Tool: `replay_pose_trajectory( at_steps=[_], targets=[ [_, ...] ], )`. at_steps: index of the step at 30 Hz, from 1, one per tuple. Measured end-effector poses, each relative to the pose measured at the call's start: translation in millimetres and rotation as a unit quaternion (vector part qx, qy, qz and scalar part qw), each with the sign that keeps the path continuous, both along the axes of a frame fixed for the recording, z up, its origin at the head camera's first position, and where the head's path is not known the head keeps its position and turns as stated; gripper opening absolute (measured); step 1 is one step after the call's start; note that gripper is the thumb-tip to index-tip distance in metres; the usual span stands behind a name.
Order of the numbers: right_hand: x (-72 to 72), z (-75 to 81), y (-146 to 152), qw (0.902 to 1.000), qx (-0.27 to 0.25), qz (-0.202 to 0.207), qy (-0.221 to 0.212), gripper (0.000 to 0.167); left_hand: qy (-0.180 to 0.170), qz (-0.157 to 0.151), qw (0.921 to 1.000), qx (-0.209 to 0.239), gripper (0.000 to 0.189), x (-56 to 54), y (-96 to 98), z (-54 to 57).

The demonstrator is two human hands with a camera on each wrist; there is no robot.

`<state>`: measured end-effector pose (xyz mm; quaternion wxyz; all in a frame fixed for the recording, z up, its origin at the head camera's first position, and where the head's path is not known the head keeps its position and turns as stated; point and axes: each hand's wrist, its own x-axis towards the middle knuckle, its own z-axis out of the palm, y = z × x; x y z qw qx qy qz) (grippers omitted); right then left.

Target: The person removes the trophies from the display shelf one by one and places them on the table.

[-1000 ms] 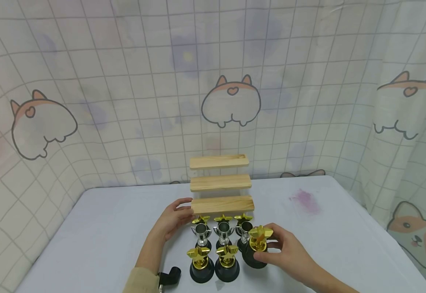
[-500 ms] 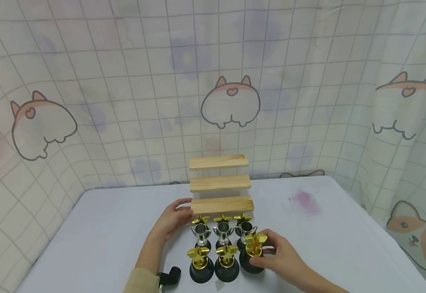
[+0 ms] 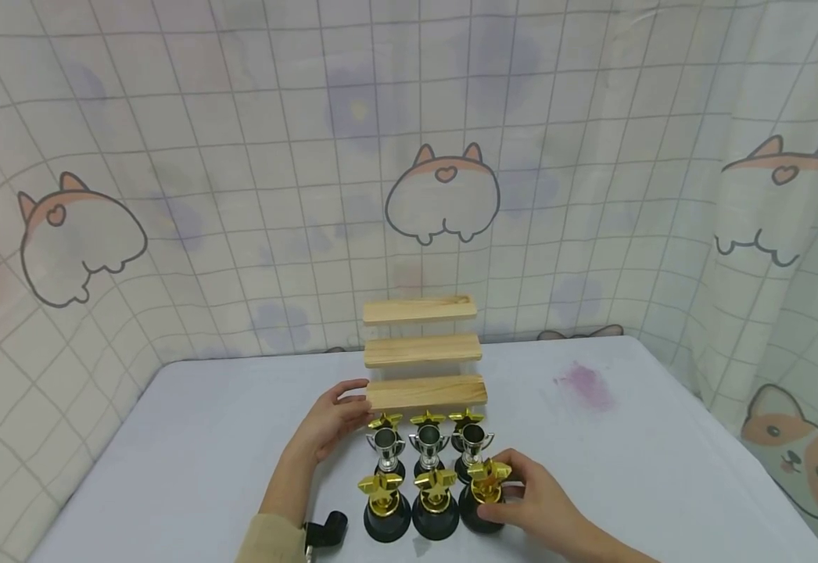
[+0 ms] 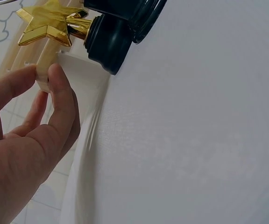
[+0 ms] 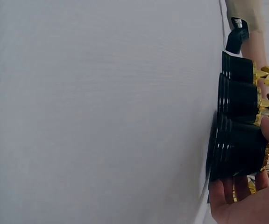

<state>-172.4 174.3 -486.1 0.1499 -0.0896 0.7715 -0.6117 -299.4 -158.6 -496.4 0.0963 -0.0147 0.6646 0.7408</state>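
Observation:
My left hand [image 3: 330, 422] pinches the left end of the lowest board on a three-tier wooden rack [image 3: 426, 393]; the left wrist view shows thumb and fingers on the board's end [image 4: 44, 70]. My right hand [image 3: 539, 500] holds a gold star trophy [image 3: 486, 485] at the right end of the front row. Its black base [image 5: 239, 147] stands close beside the neighbouring star trophy [image 3: 435, 500], upright and low at the table. Another star trophy [image 3: 385, 504] stands at the row's left end. Behind them are three silver cup trophies [image 3: 428, 444], then more gold stars [image 3: 427, 420].
A white cloth covers the table [image 3: 205, 453], with a pink stain [image 3: 588, 387] at the right. A black object [image 3: 328, 530] is by my left wrist. Behind the table hangs a grid-patterned curtain [image 3: 275, 195] with cartoon animals.
My right hand has brought its star trophy down, leftward and toward me, into line with the front two. The left hand has stayed on the rack.

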Motion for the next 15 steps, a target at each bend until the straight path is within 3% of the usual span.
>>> replay_pose_trajectory(
  at_steps=[15],
  targets=[
    [1.0, -1.3, 0.7, 0.9992, 0.037, 0.017, 0.002, 0.053, -0.001, -0.002, 1.0, -0.009, 0.049, 1.7, -0.6, -0.6]
  ],
)
